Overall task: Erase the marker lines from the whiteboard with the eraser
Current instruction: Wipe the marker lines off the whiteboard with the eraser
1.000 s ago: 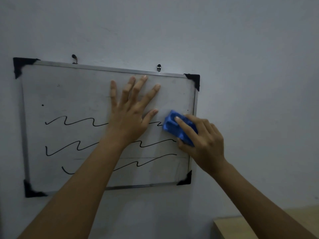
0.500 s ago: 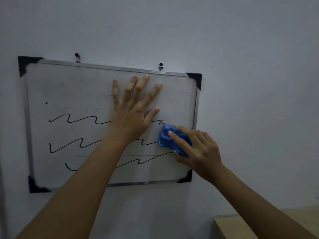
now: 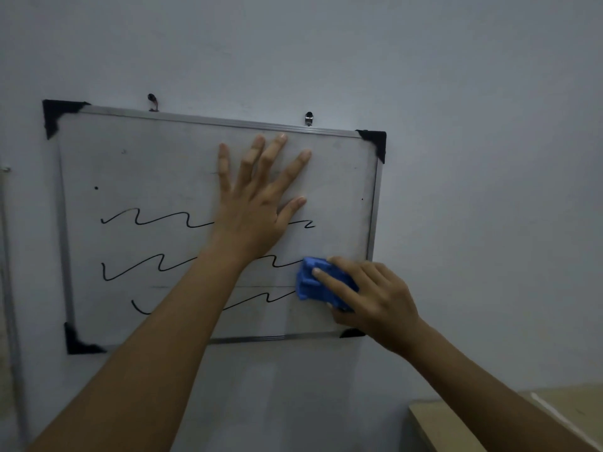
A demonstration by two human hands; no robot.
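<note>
Fingers (image 3: 329, 278) of the right hand (image 3: 375, 295) clamp the blue eraser (image 3: 308, 283) flat against the whiteboard (image 3: 146, 164) at the right ends of the two lower marker lines (image 3: 156, 220), while the left hand (image 3: 257, 203), fingers splayed and empty, presses the hanging board, probably to steady it.

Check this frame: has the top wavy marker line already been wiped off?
No; the top wavy line is on the whiteboard, and the eraser sits lower right.
</note>
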